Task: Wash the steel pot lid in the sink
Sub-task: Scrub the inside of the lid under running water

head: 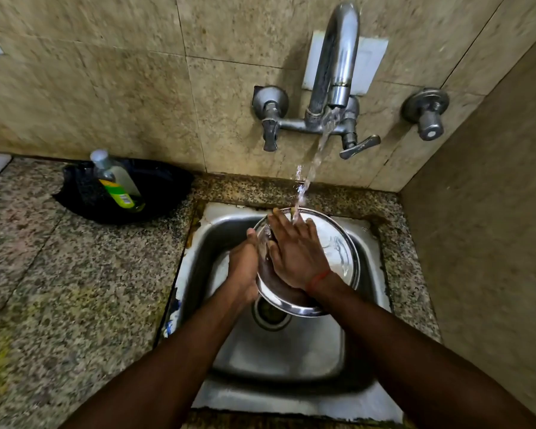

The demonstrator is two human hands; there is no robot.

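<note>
A round steel pot lid [338, 252] is held tilted over the steel sink [279, 351], under running water from the wall tap [334, 66]. My left hand [243, 267] grips the lid's left edge. Lying flat on the lid's shiny face is my right hand [294, 252], fingers spread and pointing toward the tap. The water stream [310, 174] lands at the lid's top rim near my right fingertips. An orange thread circles my right wrist.
The sink drain [271, 314] shows below the lid. A dish-soap bottle [118, 181] rests in a black dish [167, 187] on the granite counter [59, 289] at the left. Tiled walls close in behind and at the right, with a separate valve [427, 114].
</note>
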